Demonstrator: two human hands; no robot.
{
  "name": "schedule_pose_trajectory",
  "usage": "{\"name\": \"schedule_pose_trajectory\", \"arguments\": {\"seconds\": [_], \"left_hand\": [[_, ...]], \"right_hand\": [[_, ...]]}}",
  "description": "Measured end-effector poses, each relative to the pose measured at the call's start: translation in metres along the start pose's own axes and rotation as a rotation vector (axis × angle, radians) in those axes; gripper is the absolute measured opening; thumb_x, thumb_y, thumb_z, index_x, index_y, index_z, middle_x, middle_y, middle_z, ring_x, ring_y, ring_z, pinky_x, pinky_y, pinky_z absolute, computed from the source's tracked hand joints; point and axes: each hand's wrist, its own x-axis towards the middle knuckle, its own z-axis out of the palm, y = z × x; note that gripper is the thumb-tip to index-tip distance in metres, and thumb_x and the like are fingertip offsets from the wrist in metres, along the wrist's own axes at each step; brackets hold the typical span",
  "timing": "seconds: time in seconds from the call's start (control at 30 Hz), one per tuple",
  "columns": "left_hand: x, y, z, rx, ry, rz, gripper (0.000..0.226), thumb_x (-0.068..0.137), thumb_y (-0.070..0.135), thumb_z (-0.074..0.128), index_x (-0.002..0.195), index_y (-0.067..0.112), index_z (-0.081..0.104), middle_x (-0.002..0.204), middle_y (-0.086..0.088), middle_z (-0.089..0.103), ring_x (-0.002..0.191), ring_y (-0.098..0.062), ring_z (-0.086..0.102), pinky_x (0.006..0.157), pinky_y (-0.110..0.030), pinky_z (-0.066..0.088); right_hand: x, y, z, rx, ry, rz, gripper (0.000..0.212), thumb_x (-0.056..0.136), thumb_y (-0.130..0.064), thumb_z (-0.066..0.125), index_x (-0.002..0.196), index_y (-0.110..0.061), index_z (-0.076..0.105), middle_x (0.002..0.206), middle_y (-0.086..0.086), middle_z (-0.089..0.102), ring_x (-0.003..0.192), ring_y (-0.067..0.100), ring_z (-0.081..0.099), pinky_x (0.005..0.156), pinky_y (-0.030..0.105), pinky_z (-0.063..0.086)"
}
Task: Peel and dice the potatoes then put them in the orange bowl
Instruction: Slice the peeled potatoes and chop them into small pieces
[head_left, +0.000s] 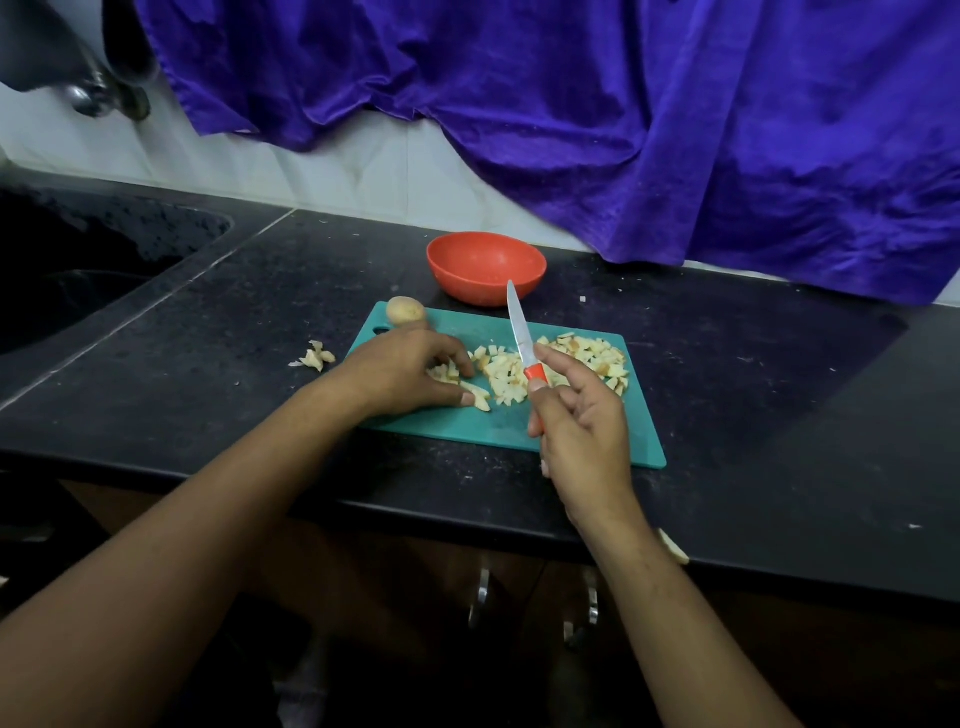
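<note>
Orange-handled knife (521, 332) raised, blade tip up, the right hand (582, 431) pinches its handle between thumb and forefinger, its other fingers loose, while the left hand (405, 369) curls over potato strips (475, 397) on the teal cutting board (644, 452). Diced potato (571, 358) lies heaped between the hands. Beyond the left hand waits an unpeeled potato (405, 310). Farther off stands the orange bowl (485, 267), seemingly empty. Clean dicing likely needs fingertips tucked and strips bunched squarely.

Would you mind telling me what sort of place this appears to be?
Most likely a home kitchen: a dark counter with a sink and tap, plus a cutting board of diced potato.
</note>
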Motion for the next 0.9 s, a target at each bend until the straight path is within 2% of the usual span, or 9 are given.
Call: {"name": "schedule_pose_trajectory", "arguments": {"seconds": [0.07,0.2,0.4,0.6,0.73,0.83,0.9], "left_hand": [[0.001,0.0,-0.002,0.008,0.008,0.021,0.037,0.083,0.051,0.079,0.117,0.04,0.07,0.104,0.015,0.048,0.105,-0.009,0.055,0.082,-0.03,0.044],[-0.002,0.004,0.002,0.019,0.089,0.048,0.044,0.081,0.056,0.079,0.121,0.044,0.067,0.114,0.014,0.048,0.101,-0.006,0.052,0.081,-0.031,0.044],[-0.011,0.024,0.018,-0.046,0.237,0.119,0.036,0.08,0.053,0.078,0.112,0.039,0.07,0.11,0.015,0.054,0.103,-0.006,0.054,0.087,-0.037,0.05],[-0.018,0.034,0.022,-0.057,0.213,0.152,0.029,0.085,0.051,0.075,0.109,0.036,0.069,0.11,0.014,0.057,0.103,-0.006,0.055,0.088,-0.036,0.049],[-0.025,0.049,0.029,-0.07,0.174,0.225,0.023,0.087,0.048,0.075,0.106,0.036,0.069,0.105,0.014,0.056,0.098,-0.006,0.054,0.082,-0.03,0.044],[-0.028,0.066,0.039,-0.106,0.109,0.302,0.022,0.087,0.049,0.075,0.106,0.038,0.069,0.108,0.016,0.058,0.097,0.0,0.053,0.085,-0.029,0.048],[-0.028,0.078,0.047,-0.136,0.076,0.348,0.02,0.087,0.047,0.076,0.104,0.039,0.069,0.106,0.017,0.058,0.092,0.005,0.051,0.081,-0.026,0.045]], "right_hand": [[0.0,0.001,0.0,-0.003,0.0,0.004,0.035,0.104,-0.015,0.058,0.133,-0.035,0.063,0.062,0.001,0.054,0.047,0.003,0.044,0.052,0.024,0.038],[0.001,0.001,0.0,0.004,0.003,0.01,0.035,0.104,-0.015,0.058,0.134,-0.033,0.064,0.062,0.002,0.054,0.048,0.004,0.044,0.052,0.025,0.038],[0.002,-0.001,0.002,0.007,0.001,0.03,0.035,0.104,-0.013,0.058,0.134,-0.03,0.064,0.059,-0.003,0.056,0.047,0.003,0.045,0.049,0.022,0.038],[0.002,-0.017,-0.01,0.082,-0.04,0.106,0.033,0.104,-0.01,0.057,0.133,-0.023,0.066,0.064,0.009,0.055,0.039,0.007,0.038,0.035,0.022,0.032],[0.009,-0.04,-0.039,0.075,-0.03,0.075,0.029,0.104,-0.011,0.057,0.129,-0.02,0.067,0.063,0.009,0.054,0.037,0.009,0.035,0.034,0.02,0.028],[0.011,-0.05,-0.065,0.026,0.009,0.067,0.029,0.104,-0.013,0.058,0.13,-0.021,0.067,0.065,0.009,0.056,0.039,0.01,0.035,0.035,0.02,0.028],[0.006,-0.051,-0.08,0.002,0.039,0.075,0.029,0.104,-0.013,0.057,0.13,-0.021,0.066,0.066,0.008,0.056,0.04,0.009,0.036,0.035,0.019,0.028]]}}
